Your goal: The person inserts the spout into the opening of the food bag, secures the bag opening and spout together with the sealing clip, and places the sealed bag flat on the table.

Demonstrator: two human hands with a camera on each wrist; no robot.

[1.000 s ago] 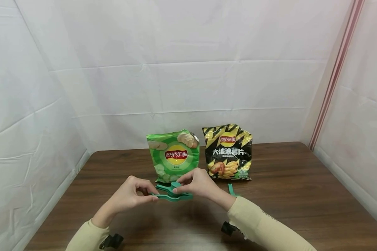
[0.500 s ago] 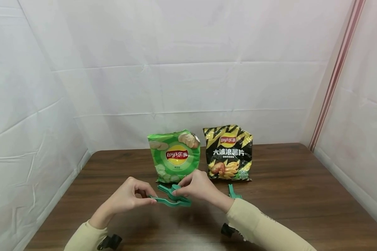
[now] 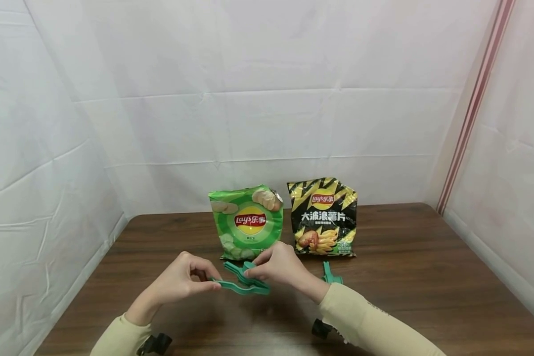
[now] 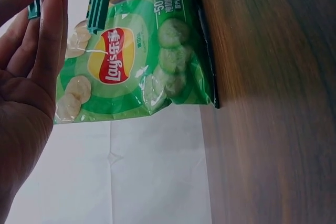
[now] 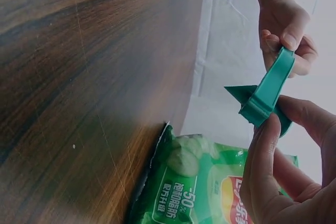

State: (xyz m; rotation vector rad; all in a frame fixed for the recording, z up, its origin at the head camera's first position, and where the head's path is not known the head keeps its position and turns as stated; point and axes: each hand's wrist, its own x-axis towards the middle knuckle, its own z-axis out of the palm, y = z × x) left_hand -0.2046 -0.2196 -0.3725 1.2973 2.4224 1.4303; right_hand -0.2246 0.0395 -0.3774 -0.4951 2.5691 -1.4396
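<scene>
A green plastic bag clip is held above the table between both hands, its two arms spread in a V. My left hand pinches the free end of the nearer arm between thumb and fingers. Near the hinge, my right hand grips the clip by its round part; the right wrist view shows thumb and fingers around the clip. Just behind stands a green bag of chips, its top crumpled. To its right is a black and yellow bag of chips.
A second green clip lies on the brown wooden table, partly hidden by the right sleeve. White cloth hangs behind and at both sides of the table.
The clip's two arms have spread wider apart, the nearer arm coming down towards me with the left hand. Over the last half second, the hands hardly move.
</scene>
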